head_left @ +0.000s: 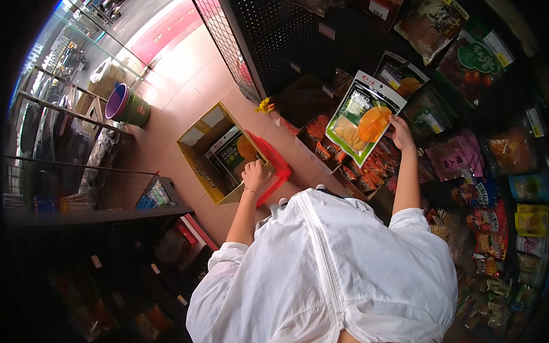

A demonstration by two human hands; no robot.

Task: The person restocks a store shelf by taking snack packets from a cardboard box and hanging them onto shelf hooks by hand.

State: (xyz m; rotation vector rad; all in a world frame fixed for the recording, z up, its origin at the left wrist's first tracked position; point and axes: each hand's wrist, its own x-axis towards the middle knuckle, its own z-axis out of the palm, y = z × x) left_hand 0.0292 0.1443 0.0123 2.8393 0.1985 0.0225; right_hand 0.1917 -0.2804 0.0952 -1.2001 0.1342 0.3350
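Observation:
My right hand (400,134) grips the right edge of a dried mango bag (362,121), green, black and white with orange fruit printed on it. The bag is raised before the hanging shelf packs, close to another dark mango bag (402,74). My left hand (256,175) is closed at the near right rim of an open yellow cardboard box (209,184); its fingertips are partly hidden. Inside the box lies a dark dried mango bag (233,153), just beyond my left fingers. A red plastic item (276,165) is beside and partly under the box.
Red snack packets (365,171) fill low boxes at the right, under racks of hanging bags (455,155). A perforated metal panel (234,49) stands ahead. Buckets (128,106) sit on the tiled floor (167,136) at the left, near a wire rack. Dark shelves (107,238) are at lower left.

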